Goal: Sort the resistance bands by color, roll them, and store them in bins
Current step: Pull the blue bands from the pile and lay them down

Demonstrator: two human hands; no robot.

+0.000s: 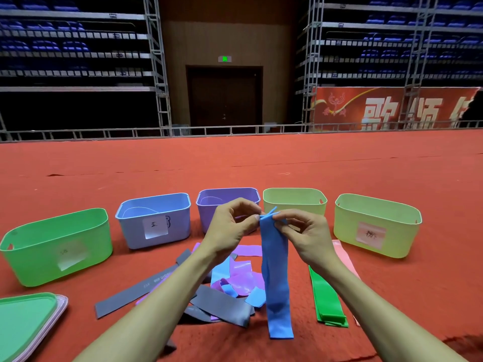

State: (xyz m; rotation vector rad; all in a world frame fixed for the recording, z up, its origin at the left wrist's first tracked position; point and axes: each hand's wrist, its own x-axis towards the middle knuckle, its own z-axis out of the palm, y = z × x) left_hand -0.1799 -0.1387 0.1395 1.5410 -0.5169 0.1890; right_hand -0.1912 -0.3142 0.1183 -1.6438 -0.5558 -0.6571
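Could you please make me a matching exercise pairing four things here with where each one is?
1. blue band
2. green bands
3. long grey band
4. bin lids

A. stacked at lower left
B. lying flat, right of the held band
C. pinched by left hand and right hand
D. lying farthest left among the bands

Pairs: 1-C, 2-B, 3-D, 4-A

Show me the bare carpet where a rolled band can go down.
Bare red carpet lies between the green bin and the long grey band, right of the pink band before the rightmost yellow bin, and beyond the bins. Crowded: the mixed band pile left of the held blue band, and the green band stack.
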